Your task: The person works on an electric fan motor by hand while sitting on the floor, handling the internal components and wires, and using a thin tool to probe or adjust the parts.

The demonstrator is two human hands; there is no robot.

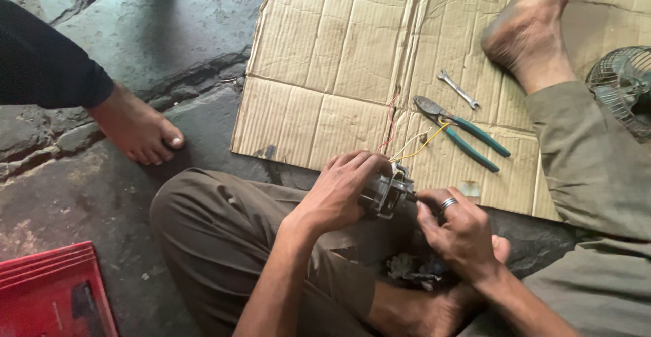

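**Small motor held over crossed legs**

A flattened cardboard sheet [325, 52] covers the far floor. Near it, the left hand [339, 191] wraps closed around a small grey metal motor [388, 191] (red and yellow wires trail away from it), while the right hand [458, 232] pinches its shaft end. Green-handled pliers [468, 137] and a spanner [458, 89] lie farther right.

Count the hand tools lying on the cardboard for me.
2. A small silver spanner lies near the middle of the cardboard; green-handled pliers lie just below it, jaws on a yellow wire. Others may be hidden under the legs or hands.
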